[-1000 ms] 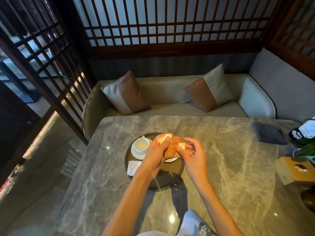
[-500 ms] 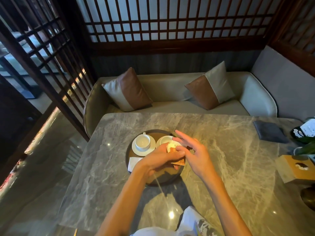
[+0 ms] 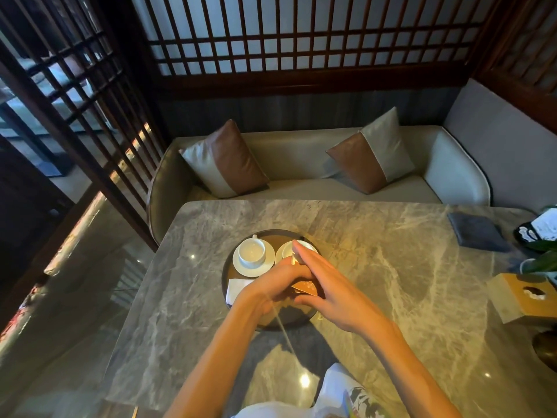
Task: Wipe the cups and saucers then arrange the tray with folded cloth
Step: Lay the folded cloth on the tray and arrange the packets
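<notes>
Quick count of what's on your grey marble counter point(image 3: 376, 267): 1 round dark tray point(image 3: 286, 322), and on it 2 white saucers and 1 white cup point(image 3: 251, 251) that I can actually see. The cup sits upright on the left saucer point(image 3: 247, 271), at the far left of the tray. The right saucer point(image 3: 284, 254) is just beside it and half covered by your fingers. There's 1 white folded cloth point(image 3: 236, 289) on the near left of the tray, with your wrist cutting off its corner.

Your left hand point(image 3: 271, 286) has its grip clenched over the middle of the tray, and 1 orange cloth point(image 3: 304, 287) pokes out of it on the right. Whatever else is inside that grip is hidden. A small white sliver point(image 3: 291, 260) shows between your hands, but I can't tell what it is. Your right hand point(image 3: 334, 292) is released: the fingers are straight, pressed against the left hand and reaching out over the right saucer.

Off the tray there's 1 dark grey square cloth point(image 3: 476, 233) far right and 1 wooden tissue box point(image 3: 518, 297). There's also 1 card point(image 3: 542, 224), cut off by the edge, with print too small to read. 2 brown-and-cream cushions point(image 3: 224, 164) sit on the sofa behind.
</notes>
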Action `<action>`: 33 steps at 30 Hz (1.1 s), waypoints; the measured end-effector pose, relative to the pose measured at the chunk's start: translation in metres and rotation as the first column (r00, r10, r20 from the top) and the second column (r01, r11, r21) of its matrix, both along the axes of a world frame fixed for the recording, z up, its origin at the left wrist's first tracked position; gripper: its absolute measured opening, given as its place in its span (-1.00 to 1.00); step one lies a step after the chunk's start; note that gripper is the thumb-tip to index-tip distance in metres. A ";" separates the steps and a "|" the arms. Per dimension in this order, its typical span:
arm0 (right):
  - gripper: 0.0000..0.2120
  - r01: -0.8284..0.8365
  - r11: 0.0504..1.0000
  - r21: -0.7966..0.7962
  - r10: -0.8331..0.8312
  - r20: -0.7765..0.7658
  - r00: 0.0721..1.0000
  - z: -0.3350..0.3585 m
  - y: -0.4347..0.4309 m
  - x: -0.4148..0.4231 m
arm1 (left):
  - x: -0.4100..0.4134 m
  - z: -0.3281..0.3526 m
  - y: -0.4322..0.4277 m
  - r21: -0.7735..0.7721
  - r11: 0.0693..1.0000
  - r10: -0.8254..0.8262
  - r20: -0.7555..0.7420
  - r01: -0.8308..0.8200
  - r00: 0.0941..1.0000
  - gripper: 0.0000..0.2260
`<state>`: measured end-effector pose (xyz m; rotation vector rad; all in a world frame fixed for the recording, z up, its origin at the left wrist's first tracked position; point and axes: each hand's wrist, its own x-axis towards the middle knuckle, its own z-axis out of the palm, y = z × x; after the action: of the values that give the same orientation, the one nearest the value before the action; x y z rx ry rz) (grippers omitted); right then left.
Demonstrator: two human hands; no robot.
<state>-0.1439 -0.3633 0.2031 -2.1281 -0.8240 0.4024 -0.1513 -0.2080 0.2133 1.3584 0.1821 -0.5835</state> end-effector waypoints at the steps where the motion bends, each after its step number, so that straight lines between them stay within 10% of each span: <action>1: -0.07 -0.013 1.000 0.013 0.014 -0.025 1.000 0.001 -0.002 0.001 | -0.001 -0.001 0.000 -0.027 1.000 0.011 -0.003 -0.011 1.000 -0.90; 6: -0.04 -0.035 0.997 0.062 0.047 -0.191 0.980 0.008 -0.003 0.003 | -0.002 -0.001 -0.002 -0.016 1.000 -0.003 0.029 0.003 1.000 -0.77; 11: -0.01 -0.047 0.996 -0.074 0.044 -0.036 0.998 0.009 0.000 0.003 | -0.005 0.005 0.002 -0.027 0.999 0.043 -0.106 -0.046 0.993 -0.66; 19: -0.07 0.071 0.997 0.019 -0.070 -0.030 0.997 0.005 -0.002 0.009 | -0.011 0.004 0.013 -0.502 0.835 0.102 -0.260 -0.225 0.960 -0.58; 33: -0.06 0.057 0.998 0.020 -0.057 0.049 0.997 -0.003 0.005 0.009 | -0.008 0.015 -0.006 -0.293 0.898 0.297 -0.149 -0.329 0.943 -0.61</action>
<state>-0.1351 -0.3581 0.2003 -2.1467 -0.7899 0.3128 -0.1593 -0.2144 0.2278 0.9634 0.3674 -0.3880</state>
